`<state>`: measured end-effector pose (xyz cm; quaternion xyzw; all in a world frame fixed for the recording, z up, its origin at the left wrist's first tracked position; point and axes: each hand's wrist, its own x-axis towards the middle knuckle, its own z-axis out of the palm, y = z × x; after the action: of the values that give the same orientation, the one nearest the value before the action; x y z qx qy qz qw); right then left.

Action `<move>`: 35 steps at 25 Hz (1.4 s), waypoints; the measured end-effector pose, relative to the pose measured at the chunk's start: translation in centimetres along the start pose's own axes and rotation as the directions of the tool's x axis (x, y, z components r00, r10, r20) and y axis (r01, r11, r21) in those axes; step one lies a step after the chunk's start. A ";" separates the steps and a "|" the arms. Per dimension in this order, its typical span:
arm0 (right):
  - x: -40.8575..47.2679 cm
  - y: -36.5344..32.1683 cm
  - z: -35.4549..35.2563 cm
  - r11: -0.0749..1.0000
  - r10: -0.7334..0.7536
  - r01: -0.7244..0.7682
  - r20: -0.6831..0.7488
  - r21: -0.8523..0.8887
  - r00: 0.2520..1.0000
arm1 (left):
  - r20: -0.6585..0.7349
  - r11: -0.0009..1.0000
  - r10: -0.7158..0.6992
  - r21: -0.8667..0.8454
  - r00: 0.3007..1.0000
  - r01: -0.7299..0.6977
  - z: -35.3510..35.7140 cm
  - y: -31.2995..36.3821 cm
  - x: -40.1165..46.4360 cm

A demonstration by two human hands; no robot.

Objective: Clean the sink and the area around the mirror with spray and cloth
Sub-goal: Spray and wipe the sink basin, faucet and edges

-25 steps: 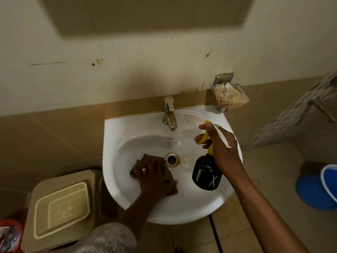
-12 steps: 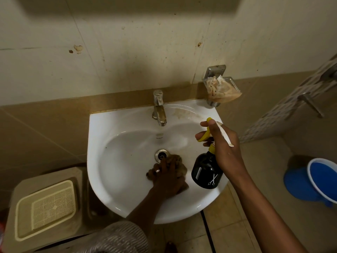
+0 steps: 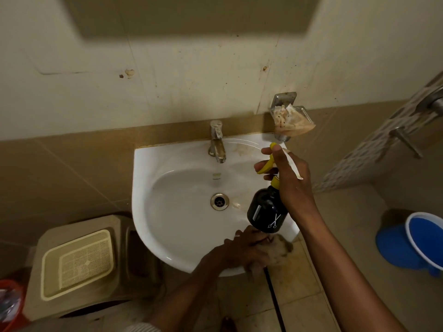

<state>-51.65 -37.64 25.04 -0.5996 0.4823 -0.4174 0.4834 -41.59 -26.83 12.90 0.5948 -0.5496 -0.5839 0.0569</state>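
Note:
A white wall-hung sink point(image 3: 153, 188) fills the middle of the view, with a metal tap point(image 3: 217, 144) at its back and a drain point(image 3: 219, 201) in the bowl. My left hand point(image 3: 242, 250) presses a brown cloth point(image 3: 279, 250) on the sink's front right rim. My right hand point(image 3: 288, 180) holds a black spray bottle point(image 3: 266, 210) with a yellow trigger above the bowl's right side, nozzle pointing left. The mirror's lower edge point(image 3: 191, 17) shows at the top of the wall.
A wall-mounted soap dish point(image 3: 291, 121) with a crumpled wrapper hangs right of the tap. A beige bin with a basket-like lid point(image 3: 76, 262) stands left below the sink. A blue bucket point(image 3: 422, 238) sits on the floor at right. A red container point(image 3: 9, 303) is at bottom left.
My left hand has slid the cloth from beside the drain across the bowl to the front right rim. The spray bottle has stayed above the sink's right side.

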 end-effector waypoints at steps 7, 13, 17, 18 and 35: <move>-1.5 -1.9 1.2 1.000 -0.015 0.015 0.018 -0.009 1.000 | -0.036 0.931 0.219 0.307 0.975 -0.198 -1.6 -5.1 -5.8; -2.0 -3.3 1.6 0.999 -0.026 0.026 0.014 -0.022 1.000 | -0.094 0.874 0.140 0.479 0.986 -0.079 -7.4 -8.5 -11.8; -2.0 -3.7 1.5 1.000 -0.026 0.026 0.006 -0.009 1.000 | -0.284 0.895 0.100 0.445 0.954 0.039 -11.4 -11.9 -14.5; -2.0 -3.7 1.5 1.000 -0.023 0.023 0.006 -0.010 1.000 | -0.334 0.892 0.080 0.445 0.939 0.082 -12.6 -12.5 -15.0; -1.8 -2.0 1.2 0.999 -0.036 0.036 0.008 0.000 0.999 | -0.774 0.797 -0.034 0.361 0.632 0.485 -17.0 -10.6 -7.4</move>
<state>-50.44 -35.52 26.76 -0.6099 0.4696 -0.4235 0.4777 -20.34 -27.09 15.34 0.8441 -0.5231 -0.1168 0.0143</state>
